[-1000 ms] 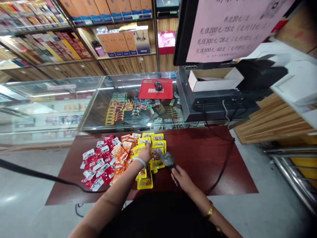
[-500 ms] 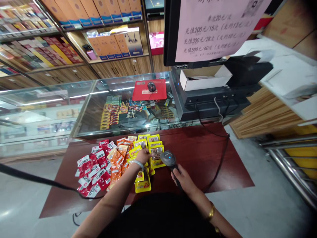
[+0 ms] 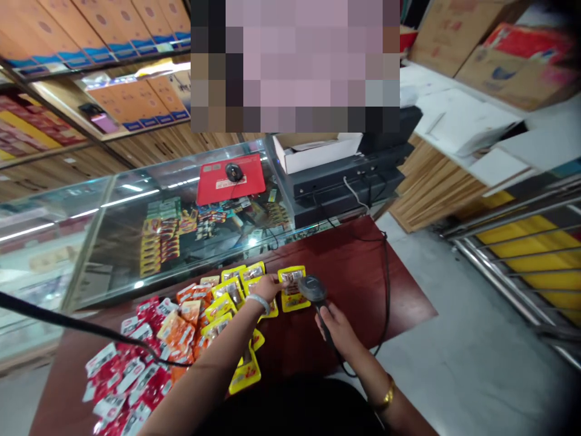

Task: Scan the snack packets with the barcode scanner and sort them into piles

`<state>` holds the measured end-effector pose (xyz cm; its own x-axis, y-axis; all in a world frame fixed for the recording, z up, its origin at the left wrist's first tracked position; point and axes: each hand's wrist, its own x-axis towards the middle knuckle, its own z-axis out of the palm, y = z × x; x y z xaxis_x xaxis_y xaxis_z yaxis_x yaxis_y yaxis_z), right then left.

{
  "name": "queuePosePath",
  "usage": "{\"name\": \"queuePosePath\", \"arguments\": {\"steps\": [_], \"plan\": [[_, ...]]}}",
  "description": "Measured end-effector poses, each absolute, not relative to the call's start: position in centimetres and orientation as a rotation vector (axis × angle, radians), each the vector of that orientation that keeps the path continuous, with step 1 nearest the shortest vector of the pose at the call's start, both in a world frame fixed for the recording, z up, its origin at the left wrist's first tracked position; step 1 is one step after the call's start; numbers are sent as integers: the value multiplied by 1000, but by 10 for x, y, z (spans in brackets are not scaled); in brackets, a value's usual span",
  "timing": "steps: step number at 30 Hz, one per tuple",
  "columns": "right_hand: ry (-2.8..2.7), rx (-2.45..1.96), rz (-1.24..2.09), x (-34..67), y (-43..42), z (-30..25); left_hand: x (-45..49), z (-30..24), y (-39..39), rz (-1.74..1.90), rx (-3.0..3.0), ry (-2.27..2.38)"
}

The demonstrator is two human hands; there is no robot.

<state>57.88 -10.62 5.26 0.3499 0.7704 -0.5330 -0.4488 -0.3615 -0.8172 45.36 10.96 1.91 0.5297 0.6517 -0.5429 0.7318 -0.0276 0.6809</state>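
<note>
With left hand (image 3: 265, 289), touching edge of lone yellow packet (image 3: 293, 301), on brown table (image 3: 358, 260) beside yellow heap (image 3: 221, 307); cannot tell if pinching. With right hand (image 3: 336, 329), gripping scanner (image 3: 313, 289) by handle. Could nudge packet through scanner crowding it; could snag on cord (image 3: 387, 284).

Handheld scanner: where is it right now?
In the head view, the handheld scanner is in the right hand, just right of centre, its head at the right edge of the lone yellow packet beside the left hand.
</note>
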Motion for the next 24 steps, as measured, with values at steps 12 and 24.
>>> {"name": "queuePosePath", "arguments": {"steps": [12,24], "plan": [[-100,-1478,1142,619,-125,45,608,-14,114,-141,1549,1130],[-275,-1510,1285,585,-122,44,462,47,121,-256,2315,1411]]}}
